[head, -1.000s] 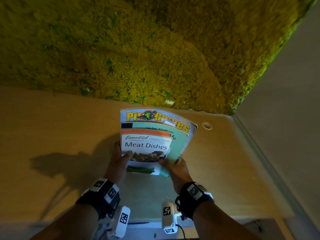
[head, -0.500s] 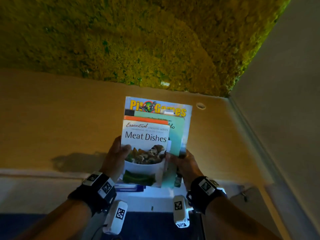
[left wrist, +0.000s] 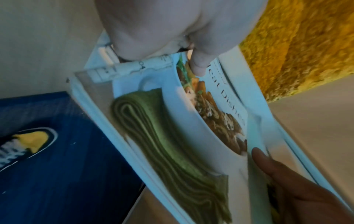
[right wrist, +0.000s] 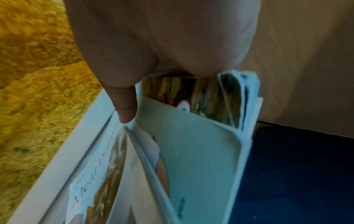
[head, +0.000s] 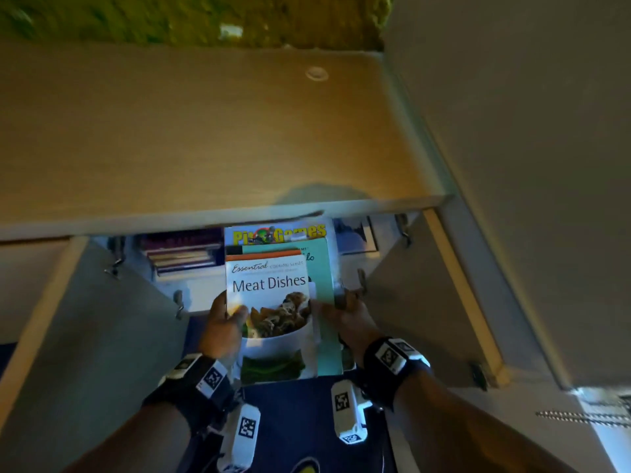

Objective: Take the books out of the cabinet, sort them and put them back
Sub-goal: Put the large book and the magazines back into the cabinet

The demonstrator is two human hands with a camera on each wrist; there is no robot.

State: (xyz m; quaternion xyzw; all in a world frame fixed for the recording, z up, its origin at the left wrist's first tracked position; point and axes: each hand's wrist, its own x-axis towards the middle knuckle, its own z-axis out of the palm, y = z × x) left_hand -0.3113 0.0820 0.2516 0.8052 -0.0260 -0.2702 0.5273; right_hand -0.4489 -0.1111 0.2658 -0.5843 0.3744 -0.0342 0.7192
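I hold a fanned stack of thin books in front of the open cabinet [head: 191, 291]. On top lies the "Meat Dishes" cookbook [head: 269, 302], over a teal book [head: 322, 268] and a "Games" magazine [head: 280, 233]. My left hand [head: 223, 324] grips the stack's left edge, thumb on the cookbook cover [left wrist: 199, 66]. At the right edge my right hand [head: 345, 319] holds it too, thumb on top [right wrist: 125, 106] beside the teal book [right wrist: 195, 144]. Several dark books [head: 184, 252] lie stacked inside the cabinet at the left.
A wooden countertop [head: 205, 138] overhangs the cabinet, with a moss-green wall [head: 170, 15] behind and a plain wall [head: 512, 131] to the right. Both cabinet doors [head: 85, 336] stand open. Blue carpet [left wrist: 47, 159] and a shoe [left wrist: 25, 142] lie below.
The stack has come down from above the countertop to the front of the open cabinet, both hands still gripping it. The view tilted down, bringing the cabinet inside into sight.
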